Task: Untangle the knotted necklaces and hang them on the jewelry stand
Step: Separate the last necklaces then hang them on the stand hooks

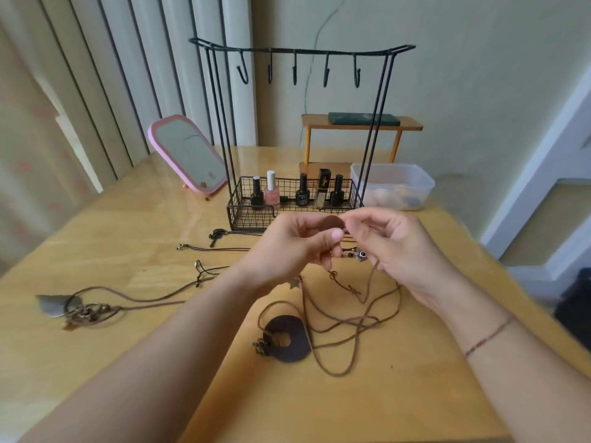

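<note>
- Left hand [297, 247] and right hand [383, 244] raised together, fingers curled, pinching tangled brown cords [351, 318] and a small brown disc [332, 223].
- Loops and ring pendant [287, 342] below the fingers, on table [128, 362].
- Jewelry stand [300, 129] beyond the fingertips, hooks bare.
</note>
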{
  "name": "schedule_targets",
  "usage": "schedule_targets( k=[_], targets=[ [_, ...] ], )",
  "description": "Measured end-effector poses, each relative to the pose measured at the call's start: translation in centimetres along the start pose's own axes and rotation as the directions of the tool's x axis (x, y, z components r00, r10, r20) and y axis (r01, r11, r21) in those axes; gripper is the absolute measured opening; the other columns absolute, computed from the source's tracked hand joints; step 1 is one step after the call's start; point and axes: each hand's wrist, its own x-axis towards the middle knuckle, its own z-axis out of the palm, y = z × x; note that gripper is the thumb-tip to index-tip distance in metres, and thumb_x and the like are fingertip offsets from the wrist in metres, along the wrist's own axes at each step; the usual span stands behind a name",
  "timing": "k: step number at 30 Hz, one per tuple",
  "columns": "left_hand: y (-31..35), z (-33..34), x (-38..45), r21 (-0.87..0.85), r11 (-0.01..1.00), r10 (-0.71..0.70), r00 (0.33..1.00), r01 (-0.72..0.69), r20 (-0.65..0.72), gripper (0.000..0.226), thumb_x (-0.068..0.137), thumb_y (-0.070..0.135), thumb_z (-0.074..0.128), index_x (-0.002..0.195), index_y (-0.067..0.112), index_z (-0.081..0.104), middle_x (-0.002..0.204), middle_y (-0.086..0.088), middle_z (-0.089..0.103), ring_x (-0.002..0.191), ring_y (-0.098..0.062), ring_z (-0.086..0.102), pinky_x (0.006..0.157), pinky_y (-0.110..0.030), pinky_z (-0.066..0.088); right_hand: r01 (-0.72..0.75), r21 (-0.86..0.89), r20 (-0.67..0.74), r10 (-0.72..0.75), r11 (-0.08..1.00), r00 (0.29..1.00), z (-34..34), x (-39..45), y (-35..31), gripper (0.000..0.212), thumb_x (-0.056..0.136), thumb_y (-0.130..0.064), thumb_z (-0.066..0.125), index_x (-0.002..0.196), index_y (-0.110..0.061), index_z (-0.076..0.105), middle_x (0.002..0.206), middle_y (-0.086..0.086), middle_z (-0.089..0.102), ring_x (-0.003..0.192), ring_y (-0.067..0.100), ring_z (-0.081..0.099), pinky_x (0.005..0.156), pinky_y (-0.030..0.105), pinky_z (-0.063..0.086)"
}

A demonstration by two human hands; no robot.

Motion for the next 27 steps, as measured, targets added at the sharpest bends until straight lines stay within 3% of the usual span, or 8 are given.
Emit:
schedule_targets(
  k=[4, 7, 10, 14, 18, 21, 24, 27],
  targets=[
    [-1.3, -3.4, -1.6, 0.014, 0.994, -0.102, 0.989, 0.104, -0.107, 0.018, 0.096, -0.003, 0.055, 0.091, 0.007, 0.069, 0.082, -0.010, 0.070, 0.078, -0.025, 0.065, 0.081, -0.041, 0.055, -0.001, -0.548, 0.052, 0.035, 0.836, 0.998, -1.5, 0.5, -1.5, 0.029, 0.086, -0.053, 0.063, 0.103, -0.030, 0.070, 0.072, -0.002, 0.066, 0.068, 0.008, 0.063, 0.063, 0.024, 0.051],
    [-2.1, -5.5, -2.8, 0.321, 0.926, -0.094, 0.944, 0.200, -0.317, 0.026, 0.086, -0.010, 0.055, 0.079, 0.013, 0.065, 0.084, -0.003, 0.072, 0.089, -0.021, 0.067, 0.078, -0.028, 0.050, 0.017, -0.793, 0.126, 0.135, 0.609, 0.983, -1.5, 0.0, -2.7, 0.034, 0.088, -0.058, 0.061, 0.079, -0.026, 0.070, 0.069, -0.010, 0.060, 0.065, 0.002, 0.056, 0.055, 0.021, 0.043],
    [-0.1, -4.1, -2.7, 0.548, 0.827, -0.021, 0.981, 0.126, -0.194, 0.038, 0.085, 0.006, 0.065, 0.119, 0.020, 0.065, 0.125, 0.007, 0.064, 0.120, -0.008, 0.056, 0.099, -0.025, 0.042, 0.096, -0.738, 0.201, 0.082, 0.668, 0.976, 0.1, 0.2, -3.8, 0.034, 0.091, -0.048, 0.064, 0.068, -0.022, 0.066, 0.060, -0.008, 0.055, 0.054, 0.003, 0.050, 0.053, 0.020, 0.036],
    [3.3, -0.5, -1.5, 0.133, 0.988, 0.051, 0.979, -0.078, 0.198, 0.028, 0.097, 0.017, 0.062, 0.122, 0.005, 0.060, 0.113, -0.013, 0.070, 0.114, -0.026, 0.064, 0.106, -0.037, 0.047, 0.157, -0.615, 0.081, -0.136, 0.772, 0.987, 1.3, 1.9, -6.2, 0.033, 0.091, -0.050, 0.063, 0.072, -0.024, 0.068, 0.052, -0.005, 0.061, 0.047, 0.005, 0.055, 0.047, 0.022, 0.038],
    [4.5, -2.7, -1.3, -0.142, 0.987, 0.094, 0.983, -0.071, 0.160, 0.026, 0.101, 0.025, 0.047, 0.086, 0.014, 0.066, 0.059, 0.002, 0.041, 0.053, -0.020, 0.048, 0.072, -0.035, 0.055, 0.182, -0.624, 0.038, -0.202, 0.760, 0.979, -0.8, 2.4, -9.0, 0.062, 0.077, -0.076, 0.049, 0.065, -0.017, 0.067, 0.046, -0.013, 0.055, 0.048, 0.009, 0.054, 0.051, 0.029, 0.041],
    [5.0, -6.4, -2.3, -0.169, 0.984, 0.077, 0.987, -0.053, 0.138, 0.028, 0.097, 0.033, 0.050, 0.077, 0.018, 0.064, 0.059, 0.005, 0.032, 0.046, -0.009, 0.029, 0.043, -0.018, 0.035, 0.157, -0.680, 0.180, -0.045, 0.716, 0.983, -2.6, 2.3, -9.4, 0.071, 0.068, -0.080, 0.041, 0.054, -0.013, 0.061, 0.050, -0.003, 0.059, 0.042, 0.012, 0.046, 0.051, 0.028, 0.039],
    [5.3, -11.1, -3.8, 0.043, 0.998, 0.048, 0.997, -0.050, 0.053, 0.038, 0.082, 0.055, 0.070, 0.067, 0.021, 0.064, 0.056, 0.004, 0.034, 0.045, -0.009, 0.025, 0.041, -0.016, 0.024, 0.150, -0.699, 0.238, 0.029, 0.699, 0.971, -5.0, 2.2, -8.4, 0.063, 0.072, -0.073, 0.050, 0.050, -0.015, 0.038, 0.044, -0.007, 0.031, 0.044, 0.013, 0.026, 0.049, 0.026, 0.025],
    [5.3, -15.6, -5.7, 0.161, 0.985, 0.081, 0.986, -0.057, -0.146, 0.049, 0.065, 0.066, 0.080, 0.066, 0.018, 0.069, 0.052, 0.006, 0.033, 0.045, -0.008, 0.024, 0.042, -0.017, 0.023, 0.099, -0.547, 0.297, 0.083, 0.831, 0.951, -7.3, 1.6, -6.8, 0.071, 0.067, -0.085, 0.059, 0.051, -0.018, 0.039, 0.047, -0.007, 0.030, 0.046, 0.014, 0.026, 0.045, 0.024, 0.027]
  ],
)
